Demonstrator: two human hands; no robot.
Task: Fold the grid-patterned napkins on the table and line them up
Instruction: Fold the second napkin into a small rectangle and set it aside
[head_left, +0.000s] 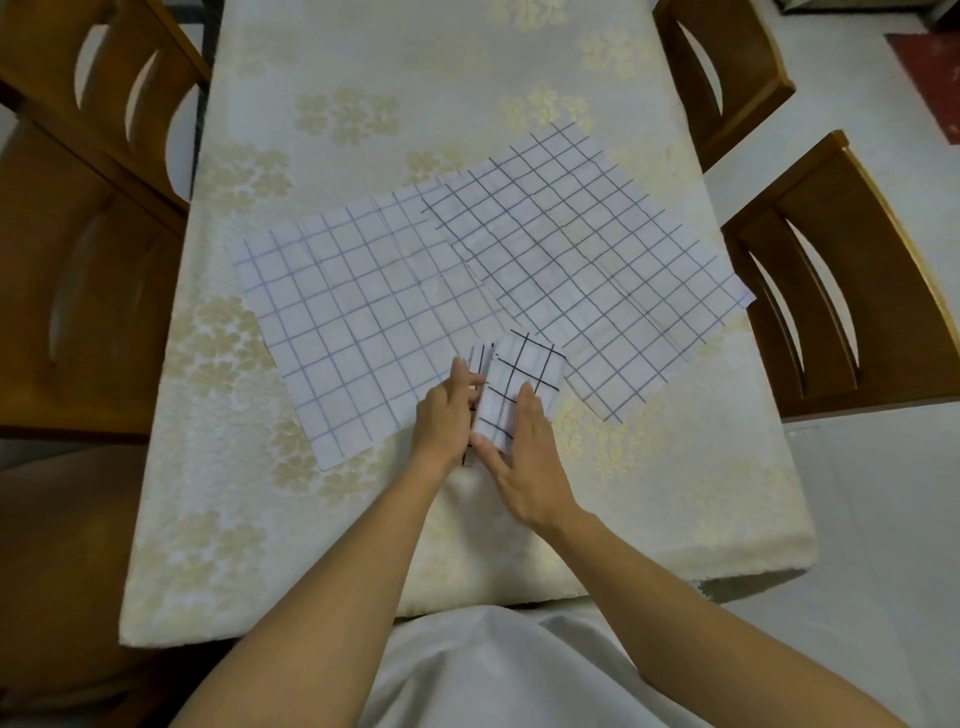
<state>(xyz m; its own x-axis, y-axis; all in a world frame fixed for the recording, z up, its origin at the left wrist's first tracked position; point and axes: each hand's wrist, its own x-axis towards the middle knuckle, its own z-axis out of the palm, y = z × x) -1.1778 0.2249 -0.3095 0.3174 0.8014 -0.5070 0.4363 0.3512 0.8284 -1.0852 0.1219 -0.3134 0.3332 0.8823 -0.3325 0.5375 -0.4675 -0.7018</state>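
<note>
A small folded white napkin with a black grid (522, 379) is held just above the table's near middle, tilted. My left hand (447, 415) grips its left edge, fingers pinched on the layers. My right hand (524, 457) lies flat on its right side, thumb under the lower edge. Behind them two unfolded grid napkins lie spread and overlapping: one on the left (343, 322), one on the right (597, 270) turned at an angle on top of it.
The table wears a cream cloth with pale gold flowers (322, 519). Wooden chairs stand at the left (78, 249), the far left (114, 62), the right (852, 280) and the far right (717, 73). White fabric covers my lap (519, 675).
</note>
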